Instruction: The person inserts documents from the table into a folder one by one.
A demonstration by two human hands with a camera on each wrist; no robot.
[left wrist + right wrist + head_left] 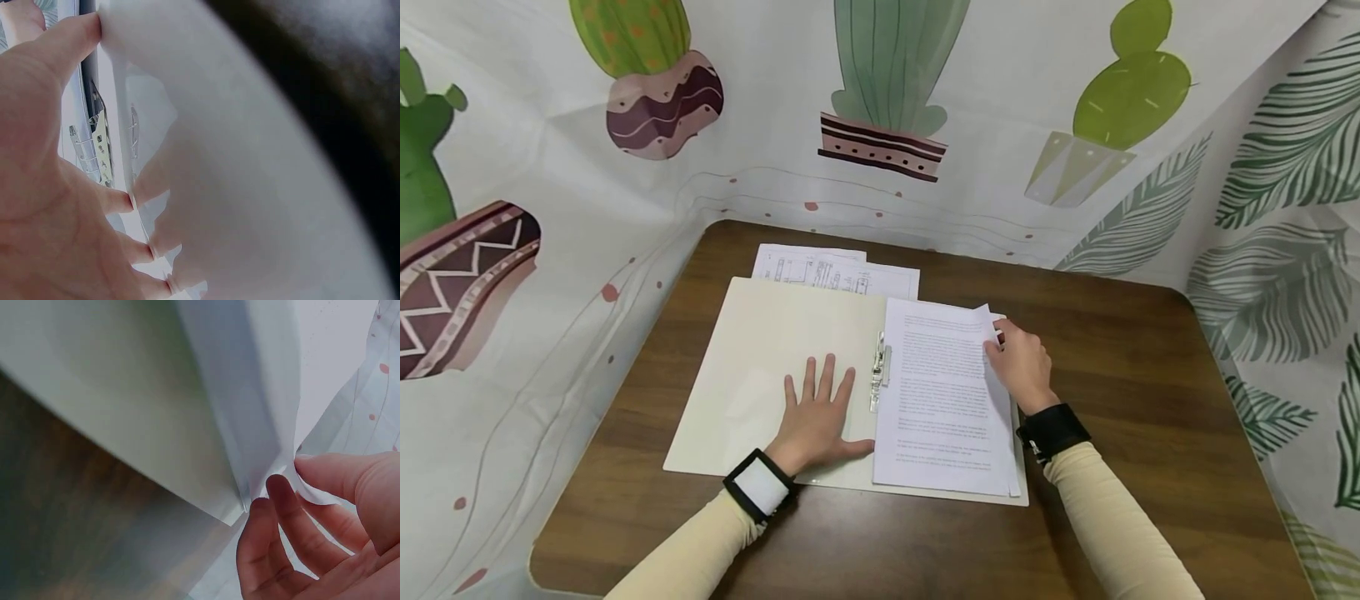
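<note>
A cream folder (730,375) lies spread on the table, with a metal binder clip mechanism (880,367) along its fold. On its right side rests a stack of printed paper (936,400). My left hand (816,421) lies flat on the folder's left cover, fingers spread, thumb toward the stack's lower left edge. At the stack's upper right edge my right hand (1024,362) pinches paper between thumb and fingers, and the corner there is lifted. In the right wrist view the thumb and fingertips grip the bent paper edge (284,456); how many sheets they hold I cannot tell.
Behind the folder, sheets with line drawings (887,279) stick out, partly covered by it. The brown wooden table (1120,375) has rounded corners. A cloth printed with cacti and leaves (1000,100) hangs behind and at the sides.
</note>
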